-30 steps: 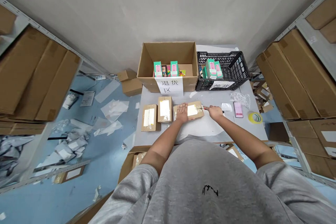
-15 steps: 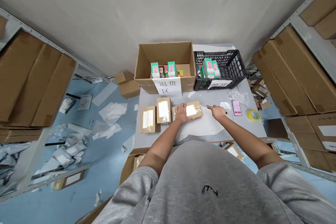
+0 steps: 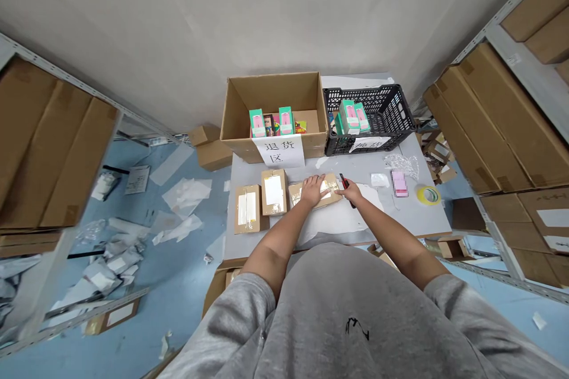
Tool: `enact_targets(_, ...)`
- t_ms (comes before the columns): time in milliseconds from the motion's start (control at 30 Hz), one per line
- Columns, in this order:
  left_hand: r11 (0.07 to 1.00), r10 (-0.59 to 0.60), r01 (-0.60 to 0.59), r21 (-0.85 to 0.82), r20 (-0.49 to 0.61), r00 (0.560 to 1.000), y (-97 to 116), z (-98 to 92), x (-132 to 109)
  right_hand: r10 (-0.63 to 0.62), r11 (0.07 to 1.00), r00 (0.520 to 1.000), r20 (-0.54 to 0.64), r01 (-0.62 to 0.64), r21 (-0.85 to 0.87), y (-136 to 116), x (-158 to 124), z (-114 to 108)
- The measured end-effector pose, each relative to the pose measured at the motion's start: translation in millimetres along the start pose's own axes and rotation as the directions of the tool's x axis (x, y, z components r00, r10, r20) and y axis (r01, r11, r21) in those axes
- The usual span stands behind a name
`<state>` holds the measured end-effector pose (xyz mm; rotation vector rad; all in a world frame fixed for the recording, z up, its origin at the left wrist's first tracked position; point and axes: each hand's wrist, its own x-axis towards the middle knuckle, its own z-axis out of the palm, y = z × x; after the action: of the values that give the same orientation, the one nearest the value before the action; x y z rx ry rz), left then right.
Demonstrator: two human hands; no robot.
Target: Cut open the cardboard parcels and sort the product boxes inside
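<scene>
A small taped cardboard box (image 3: 331,182) with a white label lies slightly slanted on the table. My left hand (image 3: 312,189) lies across its top, fingers curled toward the far edge and thumb over the label, gripping it. At the box's right end, my right hand (image 3: 352,192) is closed around a red and black box cutter (image 3: 343,179), whose end points away from me. Its fingertips touch the end of the box. Two more labelled boxes stand to the left, a nearer box (image 3: 248,208) and a farther box (image 3: 274,191).
Behind stand a large open carton (image 3: 231,145) and a black plastic crate (image 3: 391,137), both holding green-and-pink boxes. White paper (image 3: 333,219) lies under my hands. A pink pack (image 3: 399,183), bubble wrap (image 3: 402,164) and a tape roll (image 3: 428,195) are at the right. Loaded shelves flank the table.
My right hand has moved left to the box's end, and the cutter has turned from pointing left to pointing away. My left hand has shifted slightly right along the box.
</scene>
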<state>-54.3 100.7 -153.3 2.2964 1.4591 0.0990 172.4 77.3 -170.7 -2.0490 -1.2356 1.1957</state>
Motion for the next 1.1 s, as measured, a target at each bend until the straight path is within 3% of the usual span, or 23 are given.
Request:
enact_targets(133,0.998,0.017,-0.017,0.068,0.005,1.000,1,2.7,1,0.106,0.993,0.994,0.014,-0.105,-0.044,0,3,0)
enact_targets(333,0.986,0.031,-0.039,0.163,0.047,0.998,5,0.9,7,0.086,0.985,0.996,0.006,-0.084,-0.151,-7,-12,4)
enact_targets(433,0.982,0.042,-0.052,0.182,0.056,0.998,4,-0.9,7,0.108,0.992,0.994,-0.019,-0.109,-0.067,-4,-26,2)
enact_targets(567,0.989,0.042,-0.049,0.137,0.052,0.998,4,-3.1,5,0.185,0.974,0.982,0.045,-0.189,0.125,-2,-38,-3)
enact_targets(800,0.997,0.068,-0.070,0.034,0.052,0.996,7,-3.5,-12,0.128,0.954,0.991,0.036,-0.133,0.267,-7,-35,3)
enact_targets(967,0.997,0.012,-0.019,0.074,0.104,0.995,-10,-0.8,-50,0.084,0.950,0.996,0.005,-0.082,0.301,2,-32,-3)
enact_targets(1100,0.999,0.018,-0.024,0.037,0.160,0.987,-30,-11.3,-47,0.003,0.929,0.999,0.036,-0.016,0.370,13,-40,-11)
